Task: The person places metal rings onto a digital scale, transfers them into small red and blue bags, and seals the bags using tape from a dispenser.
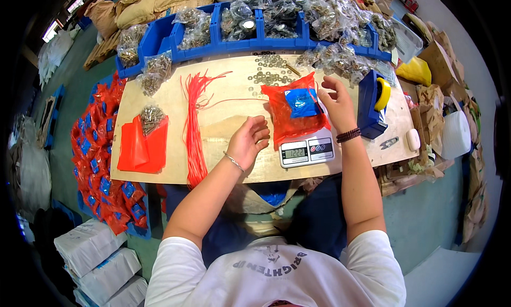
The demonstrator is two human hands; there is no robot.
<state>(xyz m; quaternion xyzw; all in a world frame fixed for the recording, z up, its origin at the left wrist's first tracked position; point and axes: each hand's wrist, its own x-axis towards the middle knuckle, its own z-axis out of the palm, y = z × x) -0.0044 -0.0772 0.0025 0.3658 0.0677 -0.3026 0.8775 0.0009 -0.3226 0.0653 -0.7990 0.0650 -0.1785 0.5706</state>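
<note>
At the far left, a heap of filled red packets [98,163] lay on the floor beside the worktop [170,102]. On the worktop's left part sat a stack of flat red bags [139,147] with a small clear bag of screws [151,118] resting on top; a careless sweep of an arm there could have slid the stack off the near edge. Next came a bundle of red ties [194,126], fanned at the top, loose enough to snag on a wrist and drag across the wood.

The left hand [248,142] lay palm-up just left of the scale, its fingers loosely curled and holding nothing that could be made out. The red bag [291,113], with a blue packet [302,102] inside, sat on the digital scale [307,149] and hung past the platform's edges; any part resting on the worktop would have spoiled the reading. The right hand [334,102] hovered at the bag's right edge, fingers spread and empty as far as could be seen; a touch on the bag would likewise have shifted the weight shown.

Behind the bag, loose washers [269,73] were scattered, easy to knock about. Blue bins [250,33] of bagged hardware lined the back, and a blue tape dispenser [371,102] stood at the right.
</note>
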